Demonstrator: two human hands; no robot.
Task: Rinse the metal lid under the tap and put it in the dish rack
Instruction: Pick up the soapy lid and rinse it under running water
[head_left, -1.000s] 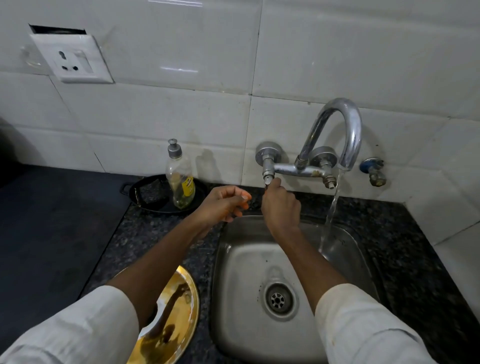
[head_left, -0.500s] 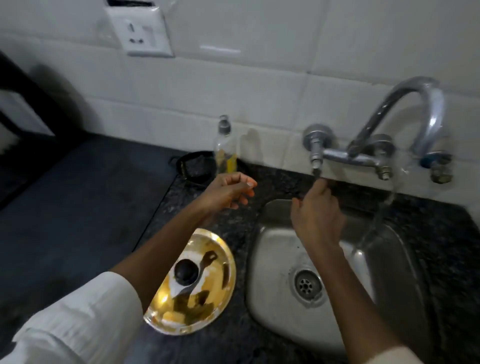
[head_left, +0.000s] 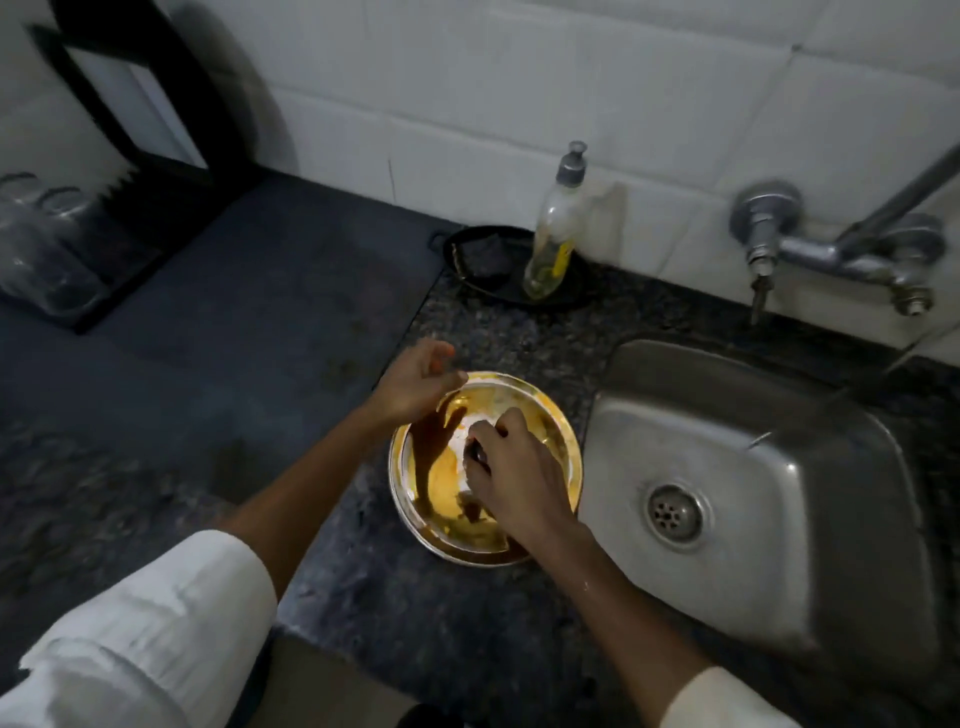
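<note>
Reaching onto the lid (head_left: 540, 415) beside the sink (head_left: 727, 525), right hand (head_left: 514, 475) at its knob (head_left: 475, 456)

Right hand rests on the middle of the lid, fingers curled narrowly around the dark knob, though whether they truly grip it cannot be told. Left hand (head_left: 415, 382) hovers over the lid's far-left rim, fingers loosely spread and holding nothing. Lid lies flat on the speckled counter (head_left: 395, 597), just left of the sink, its shiny face reflecting gold. Behind it, a soap bottle (head_left: 553, 244) stands on a dark tray (head_left: 483, 254) against the tiled wall, with the tap (head_left: 810, 249) to the right. A black rack (head_left: 98, 171) with glasses (head_left: 36, 244) sits far left
</note>
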